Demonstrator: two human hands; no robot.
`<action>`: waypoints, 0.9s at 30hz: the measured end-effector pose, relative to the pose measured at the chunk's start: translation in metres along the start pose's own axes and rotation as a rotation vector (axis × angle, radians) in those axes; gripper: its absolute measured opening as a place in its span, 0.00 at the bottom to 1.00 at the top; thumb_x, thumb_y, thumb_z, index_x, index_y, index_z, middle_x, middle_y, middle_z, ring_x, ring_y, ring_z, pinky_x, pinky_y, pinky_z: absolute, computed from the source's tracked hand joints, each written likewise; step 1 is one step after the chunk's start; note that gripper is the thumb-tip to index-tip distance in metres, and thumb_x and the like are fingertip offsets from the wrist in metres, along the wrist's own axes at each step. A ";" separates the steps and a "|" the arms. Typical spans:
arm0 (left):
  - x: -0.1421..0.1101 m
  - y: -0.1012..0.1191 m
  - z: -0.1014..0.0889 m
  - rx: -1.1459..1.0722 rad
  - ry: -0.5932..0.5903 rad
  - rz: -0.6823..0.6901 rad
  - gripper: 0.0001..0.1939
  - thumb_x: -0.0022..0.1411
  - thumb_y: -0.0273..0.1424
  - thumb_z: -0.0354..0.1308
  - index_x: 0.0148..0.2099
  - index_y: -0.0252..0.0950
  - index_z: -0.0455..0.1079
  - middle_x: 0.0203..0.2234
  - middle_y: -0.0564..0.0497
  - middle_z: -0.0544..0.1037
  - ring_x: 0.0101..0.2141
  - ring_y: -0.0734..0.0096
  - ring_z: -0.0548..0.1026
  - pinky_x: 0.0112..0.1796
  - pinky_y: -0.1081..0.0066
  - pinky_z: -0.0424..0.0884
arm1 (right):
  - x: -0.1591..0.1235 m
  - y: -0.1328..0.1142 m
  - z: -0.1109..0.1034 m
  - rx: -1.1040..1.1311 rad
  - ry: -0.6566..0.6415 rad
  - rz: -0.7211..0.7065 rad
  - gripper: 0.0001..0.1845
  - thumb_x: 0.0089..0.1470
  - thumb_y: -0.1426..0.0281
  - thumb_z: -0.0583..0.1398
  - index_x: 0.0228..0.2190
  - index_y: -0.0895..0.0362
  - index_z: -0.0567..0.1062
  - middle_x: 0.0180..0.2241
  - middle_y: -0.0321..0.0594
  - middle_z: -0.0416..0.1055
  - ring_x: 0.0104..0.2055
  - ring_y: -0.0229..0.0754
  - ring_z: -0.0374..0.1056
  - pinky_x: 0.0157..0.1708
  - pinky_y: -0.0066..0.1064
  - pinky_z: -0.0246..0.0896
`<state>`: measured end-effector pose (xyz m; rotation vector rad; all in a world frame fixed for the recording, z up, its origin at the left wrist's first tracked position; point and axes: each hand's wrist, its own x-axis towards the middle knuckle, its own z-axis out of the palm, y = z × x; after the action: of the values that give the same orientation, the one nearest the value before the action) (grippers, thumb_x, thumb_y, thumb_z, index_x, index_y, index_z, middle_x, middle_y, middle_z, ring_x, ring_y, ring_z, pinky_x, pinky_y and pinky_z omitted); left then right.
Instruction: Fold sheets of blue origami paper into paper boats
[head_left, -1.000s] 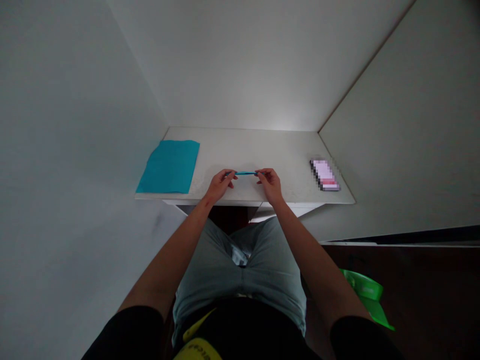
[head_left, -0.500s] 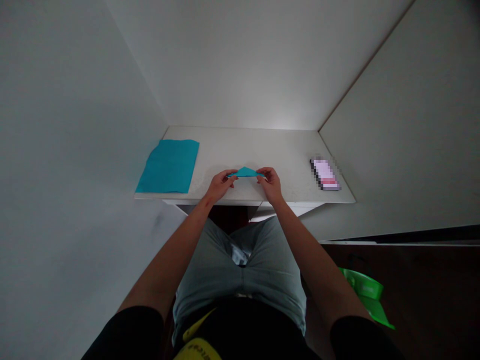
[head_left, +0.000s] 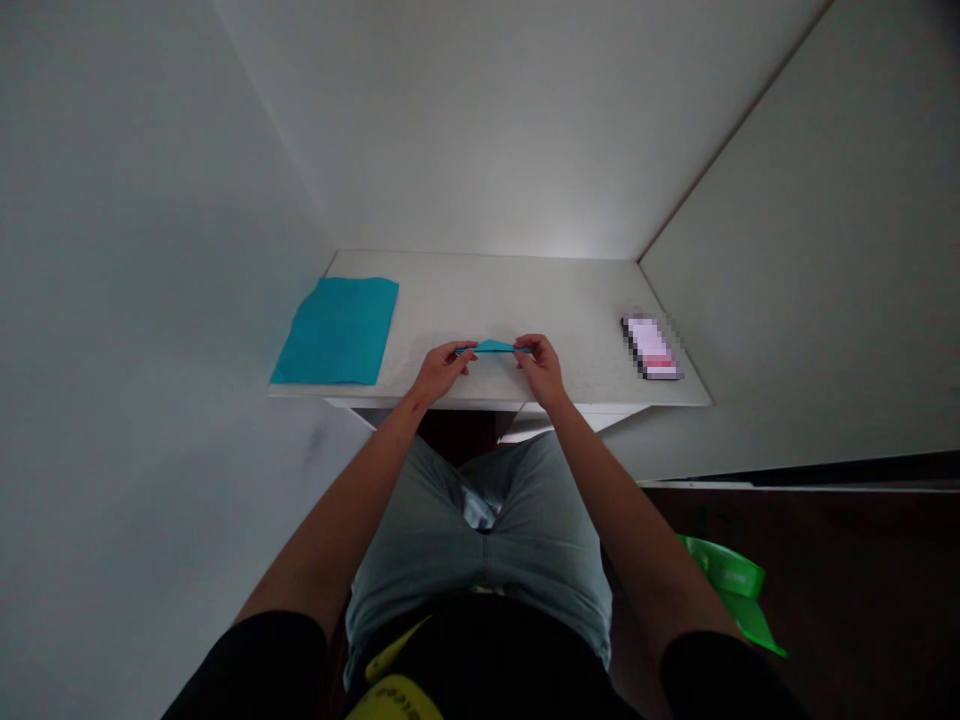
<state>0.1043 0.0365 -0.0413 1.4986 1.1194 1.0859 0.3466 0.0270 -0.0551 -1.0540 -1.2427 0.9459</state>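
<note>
A small folded piece of blue paper point(head_left: 495, 346) is held between my two hands over the front part of the white table point(head_left: 480, 290). It looks like a low, flat triangle with its point facing away from me. My left hand point(head_left: 444, 368) pinches its left corner between thumb and fingers. At the opposite corner, my right hand point(head_left: 540, 368) grips the paper the same way. The corners themselves are partly covered by my fingertips.
Larger blue sheets point(head_left: 337, 330) lie at the table's left end. A phone point(head_left: 651, 347), blurred out, rests near the right edge. Walls close in the table behind and at both sides. A bright green object point(head_left: 731, 580) is low on the right.
The folded paper's raised point has tilted lower and now looks flatter. Both hands keep their hold at nearly the same place.
</note>
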 end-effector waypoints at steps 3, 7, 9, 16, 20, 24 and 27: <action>0.000 -0.001 0.001 -0.006 0.001 0.002 0.25 0.67 0.44 0.65 0.58 0.33 0.83 0.38 0.45 0.88 0.28 0.74 0.78 0.33 0.72 0.77 | 0.000 0.001 0.000 -0.016 0.003 0.009 0.15 0.53 0.60 0.68 0.42 0.49 0.74 0.44 0.41 0.78 0.49 0.48 0.75 0.36 0.34 0.74; 0.000 -0.001 0.001 -0.007 -0.005 0.000 0.24 0.66 0.42 0.66 0.58 0.34 0.83 0.38 0.46 0.88 0.28 0.73 0.78 0.34 0.71 0.77 | 0.001 0.001 0.000 -0.023 0.002 0.025 0.16 0.52 0.59 0.68 0.41 0.50 0.75 0.44 0.41 0.78 0.49 0.48 0.74 0.36 0.35 0.74; 0.000 0.000 0.001 0.000 -0.009 -0.003 0.24 0.67 0.42 0.65 0.59 0.34 0.83 0.39 0.46 0.88 0.29 0.73 0.79 0.34 0.71 0.77 | 0.001 0.002 0.000 -0.028 0.008 0.025 0.15 0.52 0.60 0.68 0.41 0.50 0.76 0.44 0.41 0.78 0.48 0.48 0.74 0.36 0.35 0.74; -0.001 -0.001 0.000 0.064 -0.023 -0.002 0.25 0.64 0.42 0.68 0.59 0.34 0.83 0.33 0.48 0.86 0.29 0.72 0.78 0.34 0.71 0.75 | 0.001 0.002 0.001 -0.049 0.008 0.027 0.14 0.51 0.64 0.62 0.42 0.49 0.75 0.40 0.38 0.77 0.40 0.44 0.73 0.34 0.33 0.71; -0.001 0.000 -0.001 0.082 -0.016 -0.006 0.24 0.63 0.40 0.68 0.59 0.35 0.83 0.30 0.51 0.84 0.28 0.71 0.78 0.33 0.71 0.74 | 0.001 0.002 0.001 -0.024 -0.010 0.055 0.15 0.51 0.64 0.63 0.42 0.49 0.74 0.40 0.37 0.78 0.38 0.42 0.75 0.34 0.33 0.71; -0.001 0.001 0.000 0.074 -0.020 -0.009 0.24 0.63 0.38 0.68 0.59 0.35 0.83 0.31 0.50 0.85 0.29 0.71 0.79 0.34 0.71 0.75 | 0.000 0.000 0.002 0.004 -0.018 0.055 0.14 0.52 0.63 0.65 0.42 0.49 0.73 0.42 0.38 0.80 0.40 0.43 0.77 0.35 0.33 0.72; -0.001 0.001 0.002 0.045 0.004 -0.013 0.22 0.64 0.34 0.65 0.58 0.35 0.83 0.36 0.48 0.87 0.30 0.72 0.79 0.35 0.71 0.76 | 0.000 -0.001 0.002 -0.002 -0.053 0.049 0.13 0.54 0.62 0.65 0.41 0.49 0.73 0.42 0.38 0.80 0.41 0.43 0.77 0.36 0.33 0.73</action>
<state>0.1062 0.0353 -0.0404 1.5220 1.1618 1.0616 0.3450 0.0267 -0.0539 -1.0710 -1.2659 1.0162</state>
